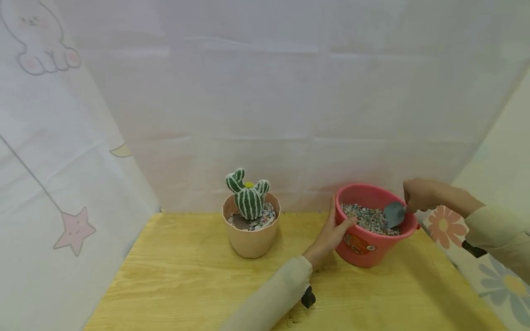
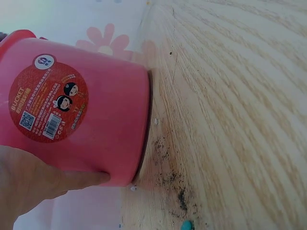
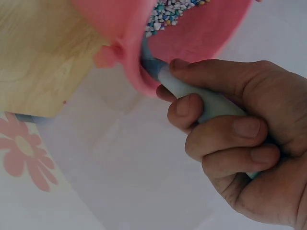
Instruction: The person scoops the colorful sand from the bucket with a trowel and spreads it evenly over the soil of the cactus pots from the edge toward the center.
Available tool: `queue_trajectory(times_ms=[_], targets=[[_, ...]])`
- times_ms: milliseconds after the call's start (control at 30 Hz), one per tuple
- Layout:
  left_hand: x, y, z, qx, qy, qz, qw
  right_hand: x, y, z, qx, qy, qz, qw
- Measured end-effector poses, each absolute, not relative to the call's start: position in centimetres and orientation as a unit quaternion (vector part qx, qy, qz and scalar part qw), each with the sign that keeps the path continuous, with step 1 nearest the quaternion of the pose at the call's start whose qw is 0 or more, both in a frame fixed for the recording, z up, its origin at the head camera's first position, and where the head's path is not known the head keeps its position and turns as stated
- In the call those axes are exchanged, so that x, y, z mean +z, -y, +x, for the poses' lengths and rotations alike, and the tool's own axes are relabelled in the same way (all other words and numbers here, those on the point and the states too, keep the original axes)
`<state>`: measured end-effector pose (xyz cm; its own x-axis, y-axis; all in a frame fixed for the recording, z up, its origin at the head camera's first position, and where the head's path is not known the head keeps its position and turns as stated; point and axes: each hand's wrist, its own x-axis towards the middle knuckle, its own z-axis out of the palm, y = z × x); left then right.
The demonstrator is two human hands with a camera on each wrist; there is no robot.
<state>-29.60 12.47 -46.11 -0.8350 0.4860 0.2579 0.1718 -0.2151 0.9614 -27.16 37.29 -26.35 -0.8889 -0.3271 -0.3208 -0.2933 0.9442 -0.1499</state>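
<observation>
A pink bucket [image 1: 364,250] stands at the right of the table, partly filled with small multicoloured gravel [image 1: 366,216]. My left hand [image 1: 333,232] holds the bucket's left side, thumb at the rim and fingers along the outer wall. In the left wrist view, one finger [image 2: 81,178] lies against the wall beside a round red label [image 2: 48,98]. My right hand [image 3: 230,129] is wrapped around the pale handle of a small scoop [image 3: 180,86]. The grey-blue scoop blade [image 1: 394,214] is inside the bucket, against the gravel on its right side.
Left of the bucket stands a peach flowerpot [image 1: 252,241] with a green knitted cactus [image 1: 249,202] and gravel. Dark crumbs [image 2: 182,199] and a turquoise bit [image 2: 187,225] lie on the wooden table [image 1: 182,266]. Printed cloth [image 1: 256,101] hangs behind and at the sides.
</observation>
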Motion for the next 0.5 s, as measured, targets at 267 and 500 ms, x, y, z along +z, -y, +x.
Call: queue_trajectory(times_ms=[267,500], targets=[[-46.4,-12.6,-29.5,0.736,-0.616,0.262,0.1,-28.6,-38.5,-27.1,-0.119,-0.964,-0.17,0.168],[-46.1,-12.3,-29.8,0.729,-0.631,0.245,0.098,-30.6,-37.8,-27.8,-0.193,-0.956,-0.145,0.165]])
